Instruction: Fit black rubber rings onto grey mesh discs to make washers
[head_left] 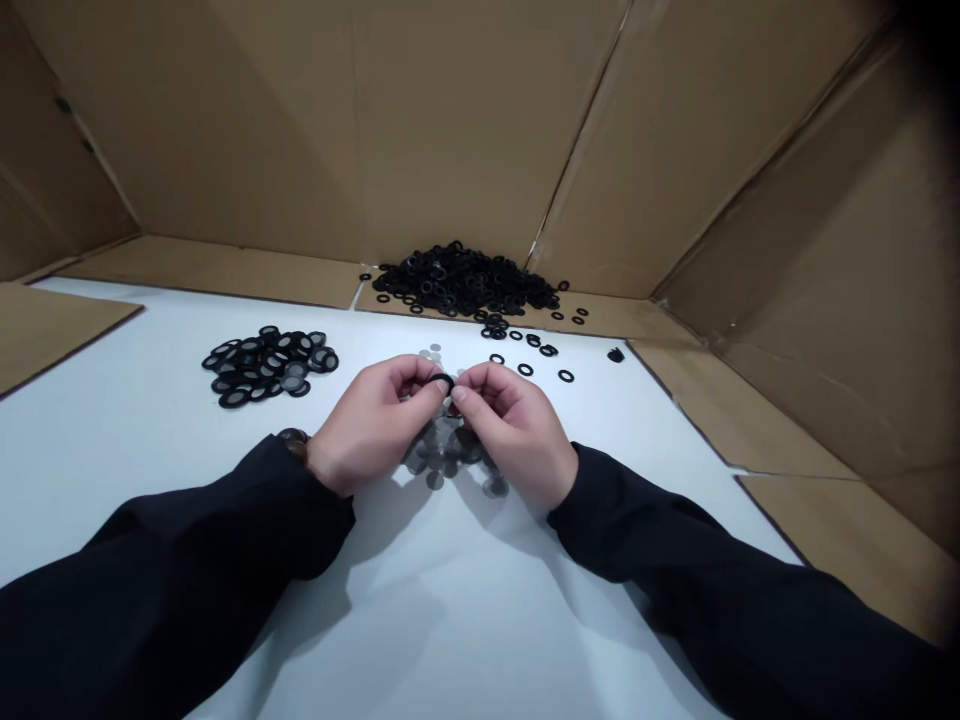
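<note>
In the head view, the left hand [379, 415] and the right hand [525, 435] met over the middle of a white bench [367, 650]. Between their fingertips was a small black ring [444, 380], raised off the surface. The left hand was grasping the ring between thumb and curled fingers, and the right hand was pinching its near right edge. Whether a disc sat inside the ring could not be told.

Beneath and around the hands lay scattered grey discs [435, 460], some overlapping and partly hidden by the fingers. To the left, apart from the left hand, was a pile of black-rimmed discs [262, 365], grey at their centres.

Beyond the hands, a large heap of black rings [457, 282] rested on a cardboard strip [217, 270] against an upright cardboard wall [480, 120]. Several loose rings [533, 341] lay on the white surface between that heap and the right hand. Farther right, near the cardboard edging, was a small dark clump [616, 355], too small to make out. Dark sleeves [225, 530] covered both forearms, and a beaded bracelet [294, 441] circled the left wrist.
</note>
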